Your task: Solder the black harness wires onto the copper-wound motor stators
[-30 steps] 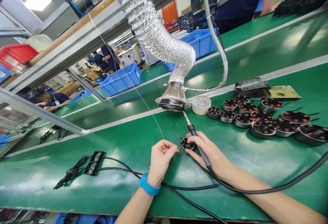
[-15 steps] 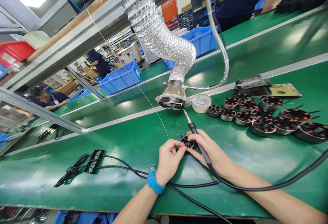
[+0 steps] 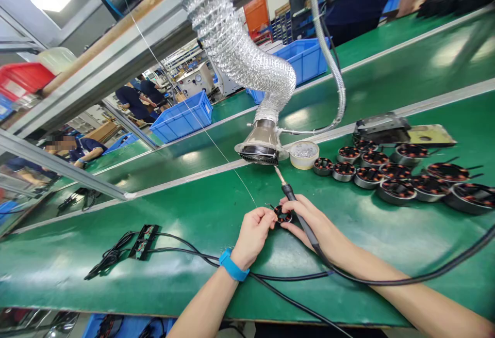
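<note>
My right hand (image 3: 315,223) is closed round a soldering iron (image 3: 301,213), its tip pointing up and away toward the fume hood. The same hand's thumb and fingers rest against a small motor stator (image 3: 285,214), a dark ring on the bench. At the ring's left edge, my left hand (image 3: 253,235) is closed in a pinch. A thin solder wire (image 3: 242,180) runs down from the spool above into its fingers; the wire's end is hidden there. A thin lead sticks up from the stator. The blue band (image 3: 233,266) is on my left wrist.
Several stators with copper windings (image 3: 396,192) stand at right, near a round tub (image 3: 304,155). A fume hood (image 3: 260,144) hangs ahead on a foil duct (image 3: 247,54). Black cables (image 3: 189,250) with a small black housing (image 3: 144,242) lie at left. Co-workers are beyond.
My left fingers have drawn slightly up and left from the stator and pinch more tightly together. The soldering iron has barely shifted. Another person shows in the background at left.
</note>
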Available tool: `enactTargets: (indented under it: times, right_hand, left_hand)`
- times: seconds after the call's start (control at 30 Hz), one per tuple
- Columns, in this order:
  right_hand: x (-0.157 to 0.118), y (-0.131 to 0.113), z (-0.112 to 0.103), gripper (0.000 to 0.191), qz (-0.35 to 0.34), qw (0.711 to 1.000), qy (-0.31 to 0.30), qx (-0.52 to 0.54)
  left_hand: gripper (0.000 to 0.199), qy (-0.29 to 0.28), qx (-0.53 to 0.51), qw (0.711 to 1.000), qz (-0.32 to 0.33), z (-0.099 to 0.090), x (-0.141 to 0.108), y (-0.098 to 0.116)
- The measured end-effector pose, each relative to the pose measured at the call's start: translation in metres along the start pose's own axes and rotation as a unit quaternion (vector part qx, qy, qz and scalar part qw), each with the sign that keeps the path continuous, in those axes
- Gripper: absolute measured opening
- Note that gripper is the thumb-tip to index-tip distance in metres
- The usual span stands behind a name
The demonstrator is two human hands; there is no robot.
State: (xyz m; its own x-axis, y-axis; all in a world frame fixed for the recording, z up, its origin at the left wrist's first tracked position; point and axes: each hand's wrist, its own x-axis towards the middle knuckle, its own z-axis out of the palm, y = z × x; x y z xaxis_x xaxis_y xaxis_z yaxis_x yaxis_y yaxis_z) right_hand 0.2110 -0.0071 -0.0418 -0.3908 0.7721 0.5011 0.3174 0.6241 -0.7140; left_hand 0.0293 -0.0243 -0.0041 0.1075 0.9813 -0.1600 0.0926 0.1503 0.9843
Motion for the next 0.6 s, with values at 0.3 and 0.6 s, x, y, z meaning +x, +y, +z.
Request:
enactTargets:
  times: [0.3, 0.6]
  right_hand:
    - [0.003, -0.002, -0.008, 0.021, -0.013, 0.999, -0.033, 0.022]
    - [0.006, -0.006, -0.026, 0.023, -0.007, 1.0, -0.027, 0.009]
  left_hand:
    - [0.045, 0.084, 0.039, 0.995, 0.026, -0.023, 0.006, -0.002]
    - [0.045, -0.017, 0.033, 0.993, 0.111, -0.009, -0.07, 0.082]
